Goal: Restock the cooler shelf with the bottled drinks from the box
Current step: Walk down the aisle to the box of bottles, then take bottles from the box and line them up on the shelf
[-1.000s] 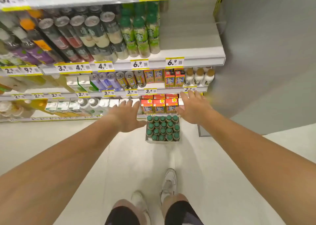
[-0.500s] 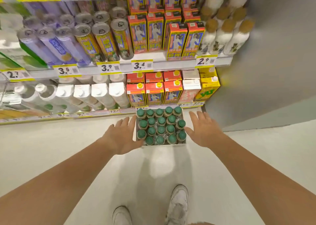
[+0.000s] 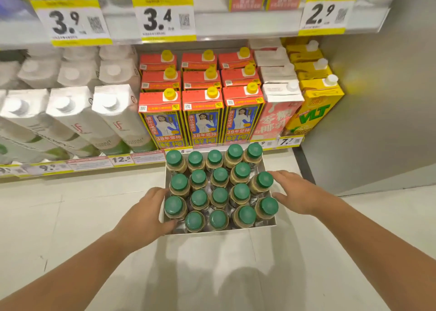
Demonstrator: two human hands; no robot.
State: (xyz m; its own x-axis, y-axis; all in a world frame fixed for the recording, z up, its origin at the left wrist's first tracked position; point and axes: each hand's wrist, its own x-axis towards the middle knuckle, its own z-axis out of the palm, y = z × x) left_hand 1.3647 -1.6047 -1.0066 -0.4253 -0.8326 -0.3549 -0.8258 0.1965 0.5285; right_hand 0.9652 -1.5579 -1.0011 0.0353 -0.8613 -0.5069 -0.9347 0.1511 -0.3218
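A shallow white box (image 3: pixel 219 232) sits on the floor in front of the lowest shelf. It is packed with several upright bottled drinks (image 3: pixel 219 196) with green caps and pale bodies. My left hand (image 3: pixel 144 214) lies against the box's left side, its thumb at the front-left corner beside a bottle and its fingers curled along the wall. My right hand (image 3: pixel 297 194) hovers at the box's right side with its fingers spread, the tips close to the green-capped bottle at the right edge. Neither hand holds a bottle.
The bottom shelf (image 3: pixel 94 165) directly behind the box carries white tall cartons (image 3: pixel 111 119), red-topped cartons (image 3: pixel 203 119), a pink carton and yellow cartons (image 3: pixel 316 107). Another shelf edge with price tags (image 3: pixel 165 20) runs above. A grey panel (image 3: pixel 377 122) closes the right side. Pale floor tiles surround the box.
The view has dropped lower and closer to the box. Both hands have come in from beside the box until they reach its left and right sides.
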